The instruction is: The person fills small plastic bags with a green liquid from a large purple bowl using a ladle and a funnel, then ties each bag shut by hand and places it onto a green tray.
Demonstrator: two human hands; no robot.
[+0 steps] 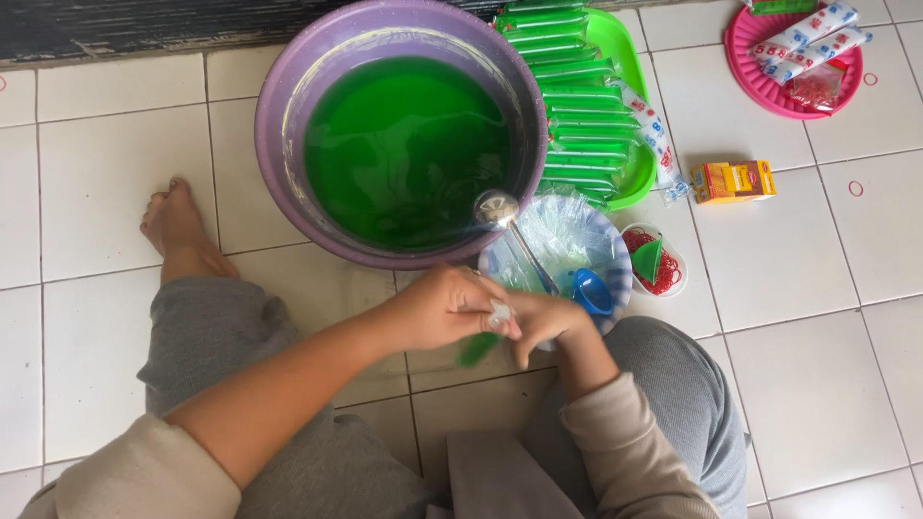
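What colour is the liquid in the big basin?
Green liquid, in a purple basin; seen in the head view.

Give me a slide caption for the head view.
Both hands pinch a small green-filled plastic bag beside a purple basin.

Purple basin (288,106) top centre, green liquid (404,144) in it. Green filled tubes (577,106) on a lime tray (625,58). Pink plate (745,72) upper right. Orange-yellow box (734,181). Red rubber bands (665,274), blue funnel (591,291). White floor tiles (96,192). My trousers (216,327) grey, sleeves (144,471) beige.
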